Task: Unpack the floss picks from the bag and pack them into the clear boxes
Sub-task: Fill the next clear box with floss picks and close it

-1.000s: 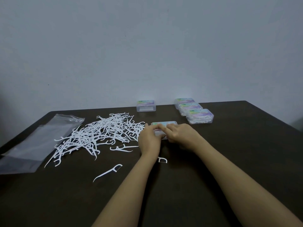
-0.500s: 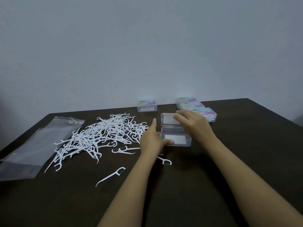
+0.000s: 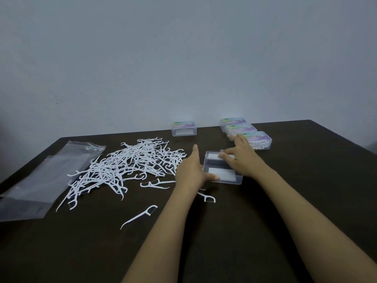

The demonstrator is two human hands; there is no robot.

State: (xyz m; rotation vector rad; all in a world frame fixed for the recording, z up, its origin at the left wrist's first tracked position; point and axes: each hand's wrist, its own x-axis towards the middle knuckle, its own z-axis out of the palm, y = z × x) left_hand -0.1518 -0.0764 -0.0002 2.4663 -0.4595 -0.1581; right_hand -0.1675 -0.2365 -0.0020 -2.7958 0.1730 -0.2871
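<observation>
Far to my left the emptied bag (image 3: 40, 180) lies flat on the dark table (image 3: 306, 201), its zip end toward the wall. Just beside it sprawls the pile of floss picks (image 3: 130, 166), white and tangled, spreading across to my left hand. A few strays lie nearer me: one single pick (image 3: 139, 216) well apart from the heap, a pair (image 3: 155, 183) just left of my left wrist, and another pick (image 3: 208, 198) partly hidden under that wrist.

My left hand (image 3: 191, 172) rests at the left side of the open clear box (image 3: 223, 173), fingers loosely extended, the forefinger pointing toward the wall and the thumb lying against the box's near-left corner. It steadies the box without pinching anything.

The box sits on the table between my two hands, its lid (image 3: 216, 156) swung back toward the wall; I can see only white strips inside, no picks that I can make out.

My right hand (image 3: 240, 158) lies over the right part of the lid, fingers spread, thumb and fingertips touching its edge; whether they truly pinch it I cannot tell.

Beyond, near the wall, one closed box (image 3: 184, 128) stands alone, and to its right three closed boxes (image 3: 244, 131) sit in a touching row, the nearest showing picks inside
</observation>
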